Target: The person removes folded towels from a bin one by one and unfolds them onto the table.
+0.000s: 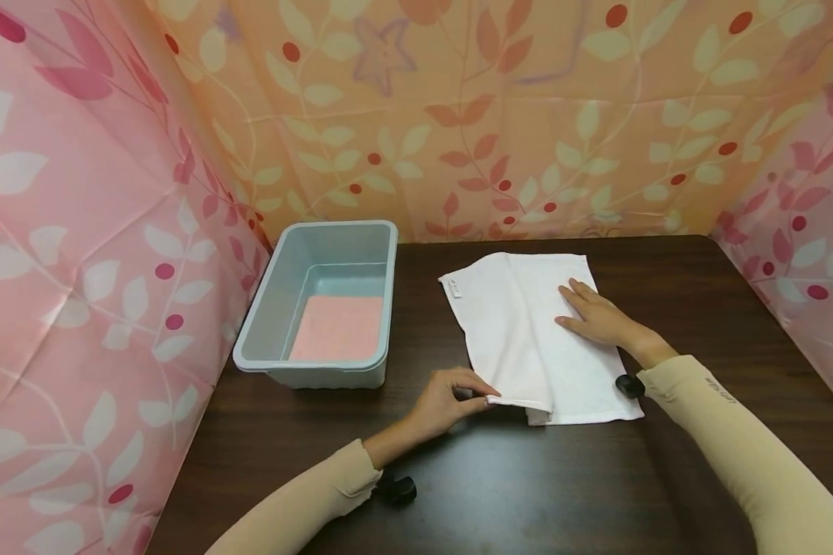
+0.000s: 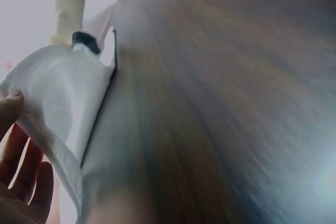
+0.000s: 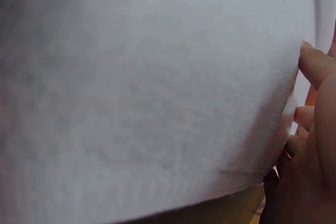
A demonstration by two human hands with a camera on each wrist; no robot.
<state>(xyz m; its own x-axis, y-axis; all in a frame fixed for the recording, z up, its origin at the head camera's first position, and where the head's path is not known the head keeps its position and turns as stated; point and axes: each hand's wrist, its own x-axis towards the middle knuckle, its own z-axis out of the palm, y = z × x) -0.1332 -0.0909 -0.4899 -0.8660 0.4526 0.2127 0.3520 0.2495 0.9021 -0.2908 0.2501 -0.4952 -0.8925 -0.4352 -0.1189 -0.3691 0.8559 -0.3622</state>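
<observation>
A white towel (image 1: 569, 362) lies on the dark table, its left part raised and folding over toward the right. A small label shows at its far left corner. My left hand (image 1: 440, 399) pinches the near edge of the raised part between thumb and fingers, which the left wrist view also shows with the towel (image 2: 58, 93) hanging from the grip. On the far right part of the towel my right hand (image 1: 597, 317) rests with fingers spread. In the right wrist view, the towel (image 3: 157, 87) fills most of the picture beside the fingers.
Left of the towel stands a grey-blue plastic bin (image 1: 253, 356) with a flat pink cloth (image 1: 340, 327) on its bottom. The dark wooden table (image 1: 514, 493) is bordered by patterned curtains (image 1: 416, 123) at the back and both sides.
</observation>
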